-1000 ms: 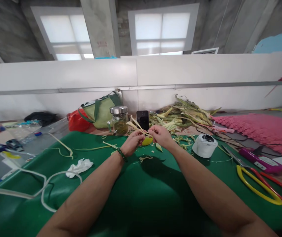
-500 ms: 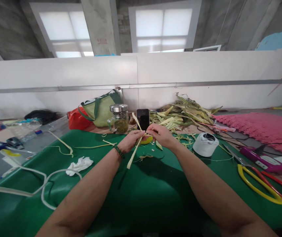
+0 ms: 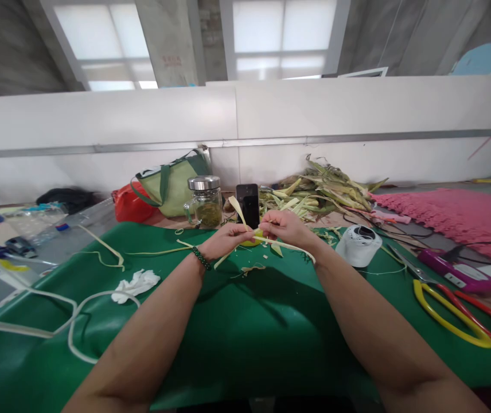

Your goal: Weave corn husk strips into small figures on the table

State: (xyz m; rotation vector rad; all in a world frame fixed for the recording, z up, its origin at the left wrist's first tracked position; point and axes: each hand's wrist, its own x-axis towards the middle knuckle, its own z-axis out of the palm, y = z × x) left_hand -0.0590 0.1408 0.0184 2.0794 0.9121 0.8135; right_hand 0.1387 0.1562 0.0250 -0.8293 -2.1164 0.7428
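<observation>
My left hand point(image 3: 228, 238), a beaded bracelet at its wrist, is closed in a pinch on pale corn husk strips point(image 3: 237, 211). One strip end sticks up above the fingers, and a narrower one slants down toward me. A longer husk strip point(image 3: 291, 245) runs right from the fingertips, passing below my right hand point(image 3: 286, 226) to its wrist. The right fingers are pinched together on the husk work just beside the left fingertips; the exact piece between them is partly hidden. Behind the hands shows a small yellow object point(image 3: 252, 238), partly covered.
A phone point(image 3: 248, 201) and glass jar mug point(image 3: 205, 209) stand behind my hands, near a husk pile point(image 3: 331, 186). At right are a white thread cone point(image 3: 359, 245), large scissors point(image 3: 452, 321) and a purple tool point(image 3: 458, 272). Crumpled tissue point(image 3: 136, 285) lies left on the green cover point(image 3: 245, 344).
The long husk strip that pointed down toward me now lies out to the right under my right hand. My right hand has shifted slightly away from the left. The view has tilted a little.
</observation>
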